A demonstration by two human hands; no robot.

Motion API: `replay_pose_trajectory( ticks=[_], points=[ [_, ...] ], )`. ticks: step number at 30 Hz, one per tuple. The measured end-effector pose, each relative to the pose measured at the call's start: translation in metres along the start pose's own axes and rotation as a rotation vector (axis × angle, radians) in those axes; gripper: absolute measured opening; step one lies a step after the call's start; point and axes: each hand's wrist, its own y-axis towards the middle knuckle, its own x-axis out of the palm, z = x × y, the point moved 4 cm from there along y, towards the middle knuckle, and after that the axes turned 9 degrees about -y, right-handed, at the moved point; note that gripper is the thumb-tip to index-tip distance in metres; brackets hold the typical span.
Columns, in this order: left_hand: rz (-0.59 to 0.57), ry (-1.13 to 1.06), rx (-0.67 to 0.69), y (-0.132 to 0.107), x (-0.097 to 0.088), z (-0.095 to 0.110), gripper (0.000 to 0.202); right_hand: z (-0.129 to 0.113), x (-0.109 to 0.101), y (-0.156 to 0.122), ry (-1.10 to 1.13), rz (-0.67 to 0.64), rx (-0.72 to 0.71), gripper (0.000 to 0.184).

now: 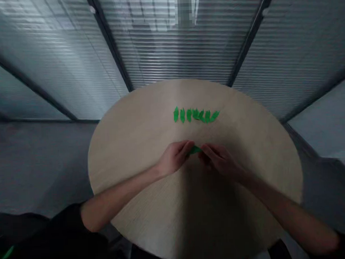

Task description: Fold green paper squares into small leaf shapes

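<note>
My left hand [175,157] and my right hand [219,162] meet near the middle of a round light-wood table [133,138]. Between their fingertips they pinch a small green paper piece [195,150], partly hidden by my fingers. Farther across the tabletop, beyond my hands, lies a row of several similar green leaf-shaped paper pieces [196,114], side by side and slightly overlapping at the right end. Neither hand touches that row.
Behind the table stands a glass partition with slatted blinds [181,50] and dark frames. A grey floor [40,168] surrounds the table. Dark sleeves [52,239] show at the lower edge, with a small green strip [4,256] at the lower left.
</note>
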Motion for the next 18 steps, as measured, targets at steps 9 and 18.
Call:
replay_pose_trajectory(
  ticks=[9,18],
  points=[
    [0.049,-0.005,0.027,0.001,-0.001,0.0,0.058,0.006,0.002,0.003,0.127,0.003,0.05,0.066],
    [0.028,-0.013,0.005,0.001,-0.001,0.001,0.058,0.005,0.001,0.004,0.143,0.024,0.009,0.06]
  ],
)
